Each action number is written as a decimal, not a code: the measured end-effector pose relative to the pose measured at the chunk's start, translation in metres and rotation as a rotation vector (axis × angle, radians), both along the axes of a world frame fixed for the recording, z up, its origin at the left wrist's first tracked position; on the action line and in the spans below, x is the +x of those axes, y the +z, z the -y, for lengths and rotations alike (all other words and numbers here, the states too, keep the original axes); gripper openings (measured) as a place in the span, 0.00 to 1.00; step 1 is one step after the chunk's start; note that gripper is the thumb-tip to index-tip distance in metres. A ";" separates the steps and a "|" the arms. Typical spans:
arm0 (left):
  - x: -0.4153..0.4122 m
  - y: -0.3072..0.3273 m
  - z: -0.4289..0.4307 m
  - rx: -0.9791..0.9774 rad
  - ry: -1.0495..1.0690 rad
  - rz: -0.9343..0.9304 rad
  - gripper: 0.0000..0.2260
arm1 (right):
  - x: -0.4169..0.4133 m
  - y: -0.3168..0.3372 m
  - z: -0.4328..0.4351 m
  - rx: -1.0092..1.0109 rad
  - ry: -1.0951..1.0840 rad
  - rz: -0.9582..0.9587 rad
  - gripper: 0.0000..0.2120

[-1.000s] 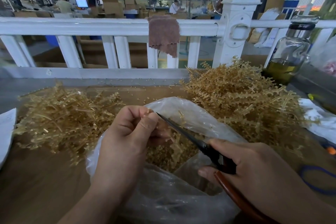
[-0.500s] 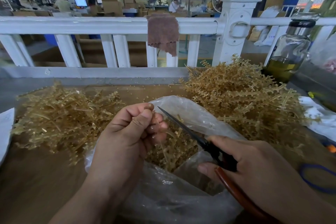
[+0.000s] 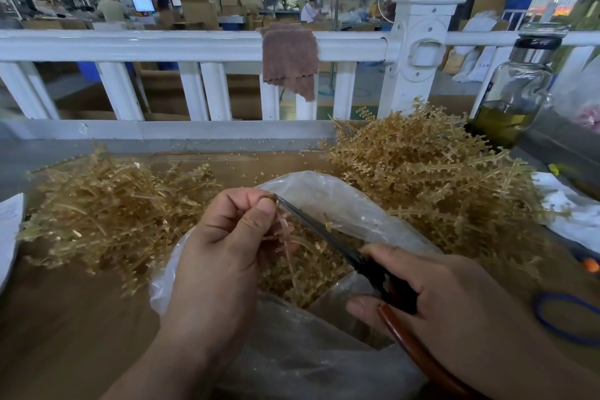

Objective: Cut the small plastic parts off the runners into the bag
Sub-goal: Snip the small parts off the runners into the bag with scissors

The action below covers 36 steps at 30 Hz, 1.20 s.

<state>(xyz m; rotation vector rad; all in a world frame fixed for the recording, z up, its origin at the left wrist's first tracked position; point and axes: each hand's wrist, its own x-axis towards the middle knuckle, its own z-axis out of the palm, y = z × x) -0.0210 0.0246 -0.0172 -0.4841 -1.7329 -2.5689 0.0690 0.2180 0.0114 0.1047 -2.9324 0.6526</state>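
- Head view, nearest first: the right hand [image 3: 454,302] curls round the reddish-brown handles of the black-bladed scissors [image 3: 324,232], with the thumb on the near side and the forefinger laid along the top.
- The left hand [image 3: 220,256] has its fingers curled tight. Thumb and fingertips pinch a thin tan plastic runner [image 3: 287,240], which hangs over the bag's mouth.
- The blades lie almost together, their tip just beside the left thumb's tip.
- The crumpled clear plastic bag [image 3: 328,191] lies open at the near edge of the brown tabletop [image 3: 65,318], between the hands. Small tan plastic parts [image 3: 311,279] are heaped inside it.
- Further back, a loose pile of tan runners [image 3: 107,214] lies toward the left edge, and a taller pile [image 3: 422,178] lies toward the far right corner.
- At that corner stands a glass bottle [image 3: 516,88] holding yellow-green liquid.
- Past the far edge runs a white railing [image 3: 162,45] with a brown cloth [image 3: 289,62] draped over it.
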 end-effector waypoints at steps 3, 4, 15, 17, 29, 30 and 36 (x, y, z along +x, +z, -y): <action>0.001 -0.001 0.000 -0.020 0.014 -0.012 0.04 | 0.001 -0.001 0.000 0.020 -0.006 -0.018 0.30; 0.002 -0.001 0.000 -0.022 0.018 -0.012 0.04 | 0.001 -0.001 0.000 0.021 -0.006 -0.021 0.32; 0.000 -0.002 0.000 -0.046 0.058 -0.035 0.06 | 0.002 0.002 0.002 0.009 -0.020 -0.032 0.35; 0.000 -0.003 0.000 -0.059 0.070 -0.041 0.05 | 0.002 0.002 0.004 0.032 -0.019 -0.043 0.36; 0.000 -0.008 0.000 -0.078 0.064 -0.064 0.06 | 0.005 -0.001 0.006 0.033 -0.021 -0.166 0.34; 0.000 -0.008 0.000 -0.079 0.062 -0.067 0.06 | 0.005 -0.001 0.006 0.040 -0.020 -0.174 0.34; 0.001 -0.007 -0.002 -0.055 0.051 -0.069 0.06 | 0.006 -0.002 0.005 0.020 -0.014 -0.182 0.34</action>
